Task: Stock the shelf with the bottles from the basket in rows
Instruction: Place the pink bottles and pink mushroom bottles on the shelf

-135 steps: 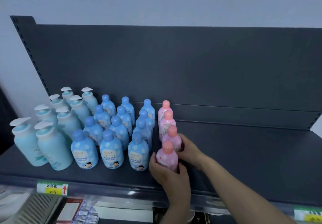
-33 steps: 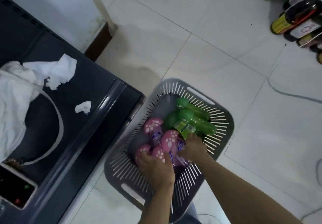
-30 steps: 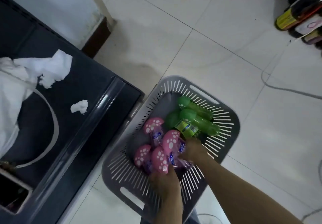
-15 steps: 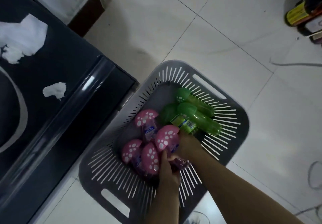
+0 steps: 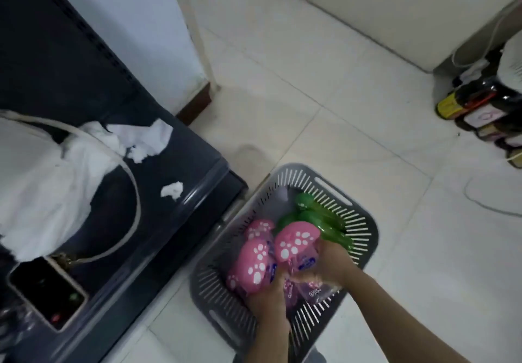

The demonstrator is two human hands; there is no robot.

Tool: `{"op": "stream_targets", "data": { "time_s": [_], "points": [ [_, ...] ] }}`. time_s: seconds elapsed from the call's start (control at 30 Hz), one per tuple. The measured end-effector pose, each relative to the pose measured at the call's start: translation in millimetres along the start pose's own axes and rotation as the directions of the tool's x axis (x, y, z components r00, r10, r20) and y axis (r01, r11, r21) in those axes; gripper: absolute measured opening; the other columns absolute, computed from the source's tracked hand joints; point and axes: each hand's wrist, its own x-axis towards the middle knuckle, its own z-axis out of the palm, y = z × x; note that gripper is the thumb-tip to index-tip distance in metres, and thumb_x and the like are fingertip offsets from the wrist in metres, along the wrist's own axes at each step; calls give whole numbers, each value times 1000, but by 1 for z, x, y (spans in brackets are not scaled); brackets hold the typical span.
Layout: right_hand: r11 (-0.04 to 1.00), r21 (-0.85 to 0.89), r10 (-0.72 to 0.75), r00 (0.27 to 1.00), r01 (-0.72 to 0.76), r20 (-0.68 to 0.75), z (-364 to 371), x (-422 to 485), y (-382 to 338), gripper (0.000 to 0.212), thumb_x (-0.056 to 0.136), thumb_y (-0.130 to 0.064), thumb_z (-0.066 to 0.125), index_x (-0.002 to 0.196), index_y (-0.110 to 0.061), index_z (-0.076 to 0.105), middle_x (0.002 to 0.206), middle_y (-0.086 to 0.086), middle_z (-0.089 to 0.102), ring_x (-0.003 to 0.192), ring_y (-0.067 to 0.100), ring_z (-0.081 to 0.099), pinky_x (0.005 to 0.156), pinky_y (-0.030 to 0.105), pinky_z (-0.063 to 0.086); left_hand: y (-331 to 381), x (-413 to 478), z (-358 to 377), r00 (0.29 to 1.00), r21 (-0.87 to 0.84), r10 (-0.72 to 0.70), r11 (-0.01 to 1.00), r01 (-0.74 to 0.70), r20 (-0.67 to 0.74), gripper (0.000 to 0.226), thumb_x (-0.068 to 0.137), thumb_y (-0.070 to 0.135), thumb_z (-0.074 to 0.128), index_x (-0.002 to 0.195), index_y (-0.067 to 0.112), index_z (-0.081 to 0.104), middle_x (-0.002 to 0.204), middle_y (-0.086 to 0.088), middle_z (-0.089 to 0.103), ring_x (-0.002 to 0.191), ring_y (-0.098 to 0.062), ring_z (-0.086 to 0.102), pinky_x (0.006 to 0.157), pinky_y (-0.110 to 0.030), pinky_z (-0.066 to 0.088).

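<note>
A grey slotted basket [image 5: 364,230] sits on the tiled floor beside the dark shelf unit [image 5: 158,238]. Inside lie several pink bottles with white paw-print caps and several green bottles [image 5: 313,213]. My left hand [image 5: 268,300] grips one pink bottle [image 5: 255,263] from below. My right hand [image 5: 329,263] is closed on another pink bottle [image 5: 296,239], lifted above the rest. Two more pink bottles [image 5: 260,228] remain against the basket's left wall.
A lower shelf at left holds a white cloth bag [image 5: 42,182], crumpled tissue [image 5: 171,190] and a phone [image 5: 46,292]. Dark sauce bottles [image 5: 466,102] stand on the floor at far right, by a cable [image 5: 480,201]. A white cabinet [image 5: 395,9] stands behind.
Both hands have risen with a pink bottle each, the right one lifted clear above the others. The view has tilted up, showing more floor and shelf.
</note>
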Motion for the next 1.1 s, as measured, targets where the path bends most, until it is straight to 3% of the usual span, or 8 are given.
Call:
{"op": "stream_targets", "data": {
  "time_s": [0.1,0.17,0.23,0.33,0.47,0.63,0.87,1.1],
  "points": [
    [988,109,-109,994,109,-8,-32,-54,-29,77,40,-58,84,100,-23,52,90,-14,57,91,16,59,73,17,52,50,-22,-114,997,-22,-71,997,71,-22,80,63,51,80,124,5,56,120,-15,61,111,-27,57,94,-26,43],
    [964,133,-228,973,231,-41,-56,-88,-52,79,30,-70,77,95,-31,54,88,-19,61,87,9,63,71,8,49,73,-44,-145,997,-52,66,996,-68,-47,66,71,35,79,124,3,56,115,-13,62,109,-26,57,86,-22,37],
    [928,158,-326,941,338,-95,-80,-134,-79,52,46,-48,87,81,-33,52,78,-20,60,74,2,63,57,1,43,108,-84,-164,987,-140,159,977,-158,-2,69,57,37,88,112,5,63,102,-9,69,95,-23,64,79,-25,41],
    [855,253,-451,890,453,-68,-111,-194,-113,35,61,-11,86,87,-14,63,73,-1,71,69,3,68,63,17,55,137,-132,-206,961,-285,275,921,-264,0,52,36,25,86,82,8,71,67,-3,72,63,-17,68,62,-28,52],
    [792,207,-585,811,574,-12,-140,-267,-156,59,51,-21,91,98,2,64,92,18,71,85,21,70,76,29,56,174,-202,-255,868,-411,495,784,-466,-38,27,63,-14,78,80,5,68,58,1,70,56,-14,67,49,-22,53],
    [655,136,-753,657,743,37,-141,-342,-212,95,35,-38,95,115,-8,53,105,11,68,98,24,66,88,43,53,200,-286,-326,708,-411,697,617,-672,-111,34,59,-17,77,73,10,64,51,6,68,48,0,63,44,-13,48],
    [338,241,-941,334,910,58,-71,-443,-334,63,33,-9,87,91,-5,64,74,10,73,70,17,70,60,23,54,220,-343,-465,473,-273,818,397,-876,-327,29,54,-5,84,60,22,75,60,3,71,54,-4,65,49,-17,50],
    [224,319,-950,280,921,-139,32,-450,-458,35,62,-14,85,92,-6,69,77,1,74,69,10,69,56,17,51,226,-301,-604,401,-147,767,382,-912,-501,30,58,5,86,81,17,71,73,1,74,67,-12,67,62,-24,55]
  ]
}}
